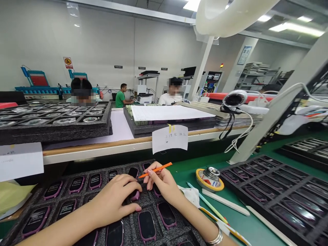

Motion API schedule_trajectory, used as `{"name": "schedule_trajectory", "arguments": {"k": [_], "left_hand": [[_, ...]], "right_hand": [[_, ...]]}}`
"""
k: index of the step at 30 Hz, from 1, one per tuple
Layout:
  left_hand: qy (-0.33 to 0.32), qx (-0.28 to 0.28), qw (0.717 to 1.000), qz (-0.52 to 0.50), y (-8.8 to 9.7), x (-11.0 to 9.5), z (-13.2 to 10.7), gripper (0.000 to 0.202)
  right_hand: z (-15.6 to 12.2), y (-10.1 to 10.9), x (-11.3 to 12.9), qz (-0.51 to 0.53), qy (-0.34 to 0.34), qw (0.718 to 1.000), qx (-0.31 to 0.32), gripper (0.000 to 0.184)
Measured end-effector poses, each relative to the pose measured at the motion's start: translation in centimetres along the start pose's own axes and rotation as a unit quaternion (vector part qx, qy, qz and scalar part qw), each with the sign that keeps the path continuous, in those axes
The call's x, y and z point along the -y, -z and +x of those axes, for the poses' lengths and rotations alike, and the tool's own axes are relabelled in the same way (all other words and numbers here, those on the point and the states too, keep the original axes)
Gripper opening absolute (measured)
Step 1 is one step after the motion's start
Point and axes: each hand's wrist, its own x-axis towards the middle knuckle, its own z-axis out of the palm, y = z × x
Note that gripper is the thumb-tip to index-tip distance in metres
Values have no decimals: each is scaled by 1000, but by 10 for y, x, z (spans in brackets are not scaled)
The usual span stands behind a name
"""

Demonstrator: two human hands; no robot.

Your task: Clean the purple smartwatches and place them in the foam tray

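A black foam tray (pixel 84 191) holds several purple-framed smartwatch bodies without straps, among them one watch (pixel 147 225) near the front, some with lit text on their screens. My left hand (pixel 119 196) lies across the tray with thumb and fingers spread. Its fingertips rest over one watch (pixel 135 195) that is mostly hidden under them. Pinched in my right hand (pixel 160 181) is a slim orange pointed stick (pixel 164 166), its tip slanting down to the left toward a watch screen beside my left fingers. Whether the tip touches is unclear.
Right of the tray are a tape roll with a metal-topped container (pixel 210 179), white strips (pixel 225 202) and thin sticks. Another tray of watch bodies (pixel 284 194) stands farther right. Ahead runs a shelf edge (pixel 133 145) bearing foam trays. A slanted post (pixel 274 109) rises at right. Several people sit beyond.
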Motion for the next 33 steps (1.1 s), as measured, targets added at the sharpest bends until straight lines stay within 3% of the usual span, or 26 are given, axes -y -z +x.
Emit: {"name": "schedule_trajectory", "arguments": {"k": [8,14,33], "left_hand": [[60,-21,993,-98,-3,3,5,23],[126,-30,984,-120,-8,3,6,54],[133,-19,982,-133,-9,4,10,55]], "right_hand": [[0,3,2,9,-30,999,21,46],[-2,5,1,-19,-55,996,62,45],[-5,5,6,-77,-57,991,92,43]]}}
